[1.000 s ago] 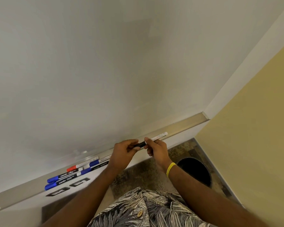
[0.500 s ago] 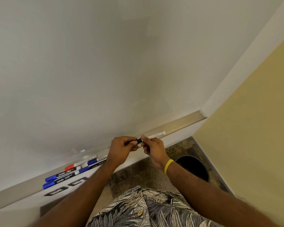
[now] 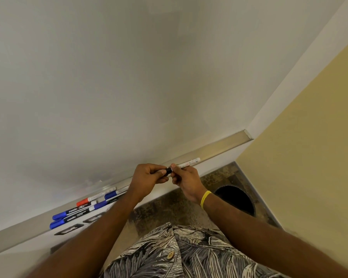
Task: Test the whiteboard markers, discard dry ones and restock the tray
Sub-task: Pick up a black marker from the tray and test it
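Okay, both hands are up at tray height, in front of the whiteboard point(image 3: 129, 77). Left hand point(image 3: 149, 177) curls its fingers round the black cap point(image 3: 168, 170) end of a marker point(image 3: 189, 163). Right hand point(image 3: 186, 180) pinches the white barrel just beside the cap, thumb on top. The hands are nearly touching. The barrel sticks out to the right, crossing the metal tray point(image 3: 219, 149) in this view. Cap seated or pulled off: cannot tell. Further left in the tray lie blue markers point(image 3: 72, 211) and a red marker point(image 3: 83, 202), packed side by side. Yellow wristband point(image 3: 205, 199) on the right wrist. Dark round bin point(image 3: 235, 199) sits on the floor below right, near the yellow wall point(image 3: 309, 157).
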The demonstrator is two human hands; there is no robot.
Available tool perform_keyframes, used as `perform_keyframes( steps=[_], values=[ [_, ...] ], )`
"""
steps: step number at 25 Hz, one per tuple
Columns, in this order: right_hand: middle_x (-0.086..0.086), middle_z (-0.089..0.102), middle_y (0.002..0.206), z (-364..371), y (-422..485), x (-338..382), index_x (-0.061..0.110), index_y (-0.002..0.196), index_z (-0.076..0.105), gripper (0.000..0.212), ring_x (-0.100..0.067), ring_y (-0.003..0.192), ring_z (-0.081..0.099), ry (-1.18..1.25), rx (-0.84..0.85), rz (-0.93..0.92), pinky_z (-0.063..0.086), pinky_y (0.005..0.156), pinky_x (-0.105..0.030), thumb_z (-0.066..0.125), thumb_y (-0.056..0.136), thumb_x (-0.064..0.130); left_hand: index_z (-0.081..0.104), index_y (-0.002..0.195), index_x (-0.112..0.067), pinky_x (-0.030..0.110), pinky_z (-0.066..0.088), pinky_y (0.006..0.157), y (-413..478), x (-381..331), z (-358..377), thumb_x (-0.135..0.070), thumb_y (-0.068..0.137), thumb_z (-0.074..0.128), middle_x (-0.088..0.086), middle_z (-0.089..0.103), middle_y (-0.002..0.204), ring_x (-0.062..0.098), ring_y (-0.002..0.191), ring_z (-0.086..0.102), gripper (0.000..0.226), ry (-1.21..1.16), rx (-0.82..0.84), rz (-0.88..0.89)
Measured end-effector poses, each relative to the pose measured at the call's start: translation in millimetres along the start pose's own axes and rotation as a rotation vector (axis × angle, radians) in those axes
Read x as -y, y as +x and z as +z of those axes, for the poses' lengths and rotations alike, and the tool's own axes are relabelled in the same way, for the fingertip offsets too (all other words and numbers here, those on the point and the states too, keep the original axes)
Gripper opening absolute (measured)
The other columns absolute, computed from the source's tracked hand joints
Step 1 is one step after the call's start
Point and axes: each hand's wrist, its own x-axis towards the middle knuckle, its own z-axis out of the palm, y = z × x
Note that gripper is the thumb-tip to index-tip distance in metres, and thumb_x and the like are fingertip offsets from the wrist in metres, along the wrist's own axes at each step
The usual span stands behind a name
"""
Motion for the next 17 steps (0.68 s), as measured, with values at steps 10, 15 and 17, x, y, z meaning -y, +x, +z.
perform_keyframes(
  steps=[10, 15, 17],
  values=[
    [-0.001, 0.066, 0.067, -23, 23, -20, 0.013, 0.073, 0.066, 0.037, -0.015, 0.061, 0.058, -0.967, -0.190, -0.343, 0.052, 0.062, -0.036, 0.061, 0.093, 0.044, 0.072, 0.106, -0.001, 0.026, 0.061, 0.075, 17, 26, 4, -0.002, 0.093, 0.061, 0.013, 0.074, 0.088, 0.018, 0.075, 0.074, 0.017, 0.170, -0.075, -0.055],
    [-0.004, 0.059, 0.124, -31, 37, -15, 0.018, 0.116, 0.065, 0.029, -0.019, 0.116, 0.050, -1.452, 0.112, -0.805, 0.043, 0.098, -0.030, 0.065, 0.090, 0.032, 0.072, 0.108, -0.001, 0.034, 0.061, 0.081, 23, 39, 2, -0.006, 0.093, 0.063, 0.012, 0.074, 0.090, 0.017, 0.075, 0.074, 0.019, 0.233, -0.064, -0.095],
    [-0.006, 0.063, 0.121, -30, 48, -12, 0.015, 0.120, 0.064, 0.030, -0.022, 0.112, 0.056, -1.510, 0.319, -0.753, 0.045, 0.098, -0.035, 0.062, 0.094, 0.028, 0.072, 0.109, -0.001, 0.034, 0.061, 0.081, 22, 41, 1, -0.006, 0.093, 0.062, 0.012, 0.074, 0.090, 0.017, 0.075, 0.074, 0.019, 0.246, -0.059, -0.085]
  ],
)
